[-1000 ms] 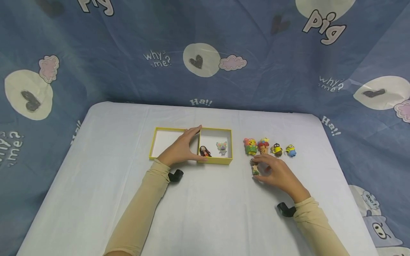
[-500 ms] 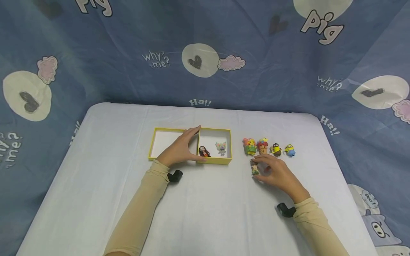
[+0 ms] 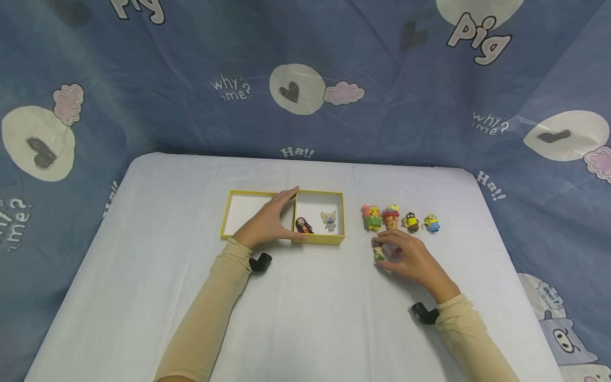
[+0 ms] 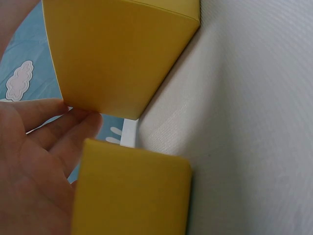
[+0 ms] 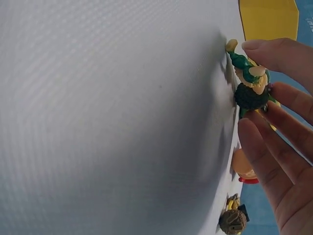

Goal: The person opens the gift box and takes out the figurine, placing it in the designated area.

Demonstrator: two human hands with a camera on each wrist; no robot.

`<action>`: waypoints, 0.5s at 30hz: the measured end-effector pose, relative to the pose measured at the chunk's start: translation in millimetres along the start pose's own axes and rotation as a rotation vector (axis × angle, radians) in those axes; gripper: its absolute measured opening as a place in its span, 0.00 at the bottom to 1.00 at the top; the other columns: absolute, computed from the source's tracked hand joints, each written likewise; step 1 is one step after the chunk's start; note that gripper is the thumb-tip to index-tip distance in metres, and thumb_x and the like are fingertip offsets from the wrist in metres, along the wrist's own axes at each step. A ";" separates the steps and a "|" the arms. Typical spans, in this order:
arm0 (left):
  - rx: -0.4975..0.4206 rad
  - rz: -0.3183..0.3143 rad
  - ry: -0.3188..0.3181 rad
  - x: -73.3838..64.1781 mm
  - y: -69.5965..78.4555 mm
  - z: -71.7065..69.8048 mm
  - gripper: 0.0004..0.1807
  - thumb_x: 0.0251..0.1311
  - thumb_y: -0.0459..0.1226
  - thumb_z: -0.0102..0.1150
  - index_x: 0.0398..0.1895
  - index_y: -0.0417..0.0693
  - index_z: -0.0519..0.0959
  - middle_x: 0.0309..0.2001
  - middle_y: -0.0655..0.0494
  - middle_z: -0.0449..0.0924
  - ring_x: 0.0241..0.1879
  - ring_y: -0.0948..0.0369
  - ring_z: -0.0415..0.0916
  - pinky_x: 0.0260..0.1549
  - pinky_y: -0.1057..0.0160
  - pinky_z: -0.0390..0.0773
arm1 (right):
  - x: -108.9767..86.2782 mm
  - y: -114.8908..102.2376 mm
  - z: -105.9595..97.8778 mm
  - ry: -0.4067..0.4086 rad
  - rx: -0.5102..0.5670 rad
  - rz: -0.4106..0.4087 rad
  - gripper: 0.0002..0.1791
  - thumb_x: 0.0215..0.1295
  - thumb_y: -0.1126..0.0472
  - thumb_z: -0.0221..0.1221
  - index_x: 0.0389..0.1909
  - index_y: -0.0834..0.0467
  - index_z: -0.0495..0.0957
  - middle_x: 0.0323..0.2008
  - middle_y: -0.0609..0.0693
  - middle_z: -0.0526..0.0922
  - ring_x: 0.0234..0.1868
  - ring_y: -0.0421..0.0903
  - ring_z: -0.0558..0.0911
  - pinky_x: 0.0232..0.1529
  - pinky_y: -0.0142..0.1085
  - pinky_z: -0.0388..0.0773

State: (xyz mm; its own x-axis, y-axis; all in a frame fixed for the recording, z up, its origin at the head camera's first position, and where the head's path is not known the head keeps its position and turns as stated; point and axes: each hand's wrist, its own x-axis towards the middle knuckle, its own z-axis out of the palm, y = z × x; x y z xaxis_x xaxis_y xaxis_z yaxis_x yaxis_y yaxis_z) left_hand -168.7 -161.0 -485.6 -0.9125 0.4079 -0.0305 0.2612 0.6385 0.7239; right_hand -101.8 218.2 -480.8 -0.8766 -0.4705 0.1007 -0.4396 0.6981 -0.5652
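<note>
While the small green-clad figure (image 3: 378,253) lies lengthwise between thumb and fingers of the right hand (image 3: 414,255), those fingers curve around its dark head end and the thumb meets its leg end, pinching it. Its foot appears to touch the white worktop (image 3: 315,318) in the right wrist view; whether the rest is clear of the cloth I cannot tell. Just beyond it stands a row of four toys: a pink-and-green figure (image 3: 372,218), an ice-cream-cone figure (image 3: 391,218), a yellow-and-brown figure (image 3: 410,223) and a yellow-and-blue figure (image 3: 431,224), the last slightly apart.

To the left sits a yellow box (image 3: 326,240), gripped across its left end by the left hand (image 3: 266,224), thumb along the near wall and fingertips at the far corner. Inside are a dark-haired figure (image 3: 303,226) near the front left corner and a pastel eared figure (image 3: 329,220) to the right. A shallower yellow tray (image 3: 242,209) lies just beside the box, partly behind the hand. Blue printed fabric (image 3: 191,127) hangs around the worktop.
</note>
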 end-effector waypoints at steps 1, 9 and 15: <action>0.001 -0.001 -0.001 0.0 -0.1 0.0 0.73 0.23 0.74 0.71 0.78 0.64 0.47 0.77 0.59 0.49 0.77 0.51 0.43 0.71 0.39 0.56 | 0.1 -0.1 0.1 0.003 0.000 -0.002 0.30 0.45 0.58 0.77 0.53 0.55 0.81 0.54 0.49 0.81 0.44 0.44 0.82 0.36 0.34 0.84; -0.008 -0.004 -0.002 -0.1 0.2 -0.5 0.72 0.25 0.73 0.71 0.78 0.65 0.47 0.77 0.58 0.49 0.78 0.51 0.43 0.71 0.39 0.56 | 0.0 0.6 0.5 0.018 -0.002 0.001 0.29 0.45 0.59 0.76 0.52 0.55 0.81 0.52 0.49 0.81 0.44 0.44 0.82 0.37 0.35 0.84; -0.010 -0.005 -0.009 -0.3 -0.1 -0.6 0.72 0.25 0.72 0.72 0.78 0.67 0.47 0.78 0.58 0.48 0.78 0.52 0.43 0.71 0.39 0.56 | 0.8 2.1 1.6 0.030 -0.005 0.001 0.27 0.46 0.60 0.76 0.51 0.55 0.82 0.52 0.48 0.82 0.44 0.44 0.82 0.36 0.35 0.84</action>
State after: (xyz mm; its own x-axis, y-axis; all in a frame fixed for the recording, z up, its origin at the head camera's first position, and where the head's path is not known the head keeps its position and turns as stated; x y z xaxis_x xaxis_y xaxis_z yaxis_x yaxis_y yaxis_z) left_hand -168.7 -161.5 -485.2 -0.9111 0.4102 -0.0403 0.2532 0.6342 0.7306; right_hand -103.1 218.4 -483.2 -0.8823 -0.4538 0.1248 -0.4399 0.7011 -0.5611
